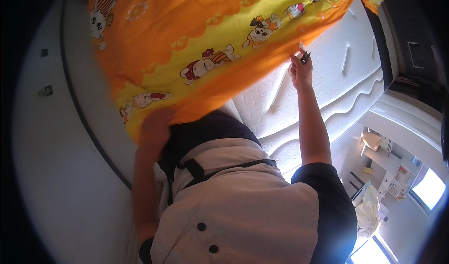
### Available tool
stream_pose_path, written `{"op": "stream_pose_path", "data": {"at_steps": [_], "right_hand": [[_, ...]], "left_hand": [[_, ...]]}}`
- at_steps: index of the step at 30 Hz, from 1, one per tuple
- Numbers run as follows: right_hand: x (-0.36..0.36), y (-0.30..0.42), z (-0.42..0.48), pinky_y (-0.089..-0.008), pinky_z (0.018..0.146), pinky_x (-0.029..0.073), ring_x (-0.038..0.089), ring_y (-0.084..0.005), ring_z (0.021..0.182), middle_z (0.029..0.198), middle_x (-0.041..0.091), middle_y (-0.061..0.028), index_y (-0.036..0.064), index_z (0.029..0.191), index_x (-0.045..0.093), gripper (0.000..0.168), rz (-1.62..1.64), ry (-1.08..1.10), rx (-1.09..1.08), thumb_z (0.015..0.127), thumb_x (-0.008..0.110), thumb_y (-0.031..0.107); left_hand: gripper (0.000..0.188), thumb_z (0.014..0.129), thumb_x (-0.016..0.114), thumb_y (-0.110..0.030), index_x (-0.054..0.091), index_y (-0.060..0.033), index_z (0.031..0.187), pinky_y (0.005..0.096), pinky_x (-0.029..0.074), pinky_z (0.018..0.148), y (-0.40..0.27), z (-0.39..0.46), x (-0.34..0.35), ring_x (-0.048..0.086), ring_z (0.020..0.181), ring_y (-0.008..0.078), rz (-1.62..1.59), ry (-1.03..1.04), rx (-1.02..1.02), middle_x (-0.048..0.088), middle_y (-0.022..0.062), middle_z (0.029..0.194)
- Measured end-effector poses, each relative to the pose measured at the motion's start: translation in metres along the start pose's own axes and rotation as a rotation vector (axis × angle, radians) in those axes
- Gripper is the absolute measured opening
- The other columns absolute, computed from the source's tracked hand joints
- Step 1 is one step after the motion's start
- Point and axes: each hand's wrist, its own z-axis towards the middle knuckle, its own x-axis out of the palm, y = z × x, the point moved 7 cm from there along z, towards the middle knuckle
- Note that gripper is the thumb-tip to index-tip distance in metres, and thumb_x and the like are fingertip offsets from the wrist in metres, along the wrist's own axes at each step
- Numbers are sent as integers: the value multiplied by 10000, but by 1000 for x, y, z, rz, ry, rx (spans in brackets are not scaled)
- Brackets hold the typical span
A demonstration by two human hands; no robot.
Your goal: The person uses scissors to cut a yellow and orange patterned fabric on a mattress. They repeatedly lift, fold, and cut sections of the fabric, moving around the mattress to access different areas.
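An orange and yellow cloth (214,46) printed with cartoon animals and flowers spreads across the top and middle of the view. At its near left corner is my left hand (154,123), blurred by motion, with the cloth's edge at its fingers; its exact grip is unclear. My right hand (301,69) is at the cloth's right edge, closed on a small dark pointed tool (305,57) that looks like thread snips. Whether its fingertips also pinch the cloth cannot be told. Beneath and beside the cloth shows a white quilted mattress (329,74).
A pale wall (52,141) with small dark fittings stands at the left. Beyond the mattress at the lower right are a desk with shelves (389,162), a lamp (371,140), a pale bundle of fabric (366,211) and bright windows (429,188).
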Motion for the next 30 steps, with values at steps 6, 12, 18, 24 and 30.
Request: {"op": "stream_pose_path", "data": {"at_steps": [6, 12, 18, 24, 30], "right_hand": [[10, 7, -35, -200, 397, 271, 361, -39, 450, 662, 482, 17, 90, 1267, 416, 456, 51, 161, -22, 886, 660, 144], [37, -8, -49, -203, 368, 265, 373, -60, 427, 587, 460, 18, 88, 1296, 360, 566, 54, 150, 108, 904, 644, 381], [73, -53, -78, -216, 397, 334, 492, -64, 528, 861, 599, -21, 68, 1272, 400, 524, 310, 122, 242, 845, 703, 71], [112, 17, -106, -203, 490, 411, 565, -83, 672, 954, 618, -39, 37, 1232, 437, 454, 492, 351, 151, 849, 680, 22], [123, 57, -113, -194, 467, 400, 549, -66, 637, 943, 617, -33, 52, 1189, 447, 441, 367, 237, -85, 835, 708, 30]], "left_hand": [[225, 703, 554, -10, 589, -67, 918, 412, 465, 746, -30, -35, -37, 565, 871, 338, 90, 155, 9, 579, 127, 889], [286, 626, 605, -4, 558, -54, 903, 404, 455, 687, -61, -16, 5, 554, 850, 341, 98, 222, 56, 547, 127, 883], [292, 791, 539, -24, 572, -31, 1081, 370, 470, 839, -72, 13, -9, 600, 966, 297, -370, 273, -183, 585, 159, 1027], [516, 1019, 369, -388, 447, 0, 1349, 311, 353, 1054, -143, 69, 61, 462, 1269, 193, -1244, 745, -384, 543, 106, 1306], [356, 898, 647, -173, 543, -68, 1223, 288, 372, 999, -158, 165, 74, 542, 1110, 145, -2077, -146, -570, 602, 53, 1149]]}}
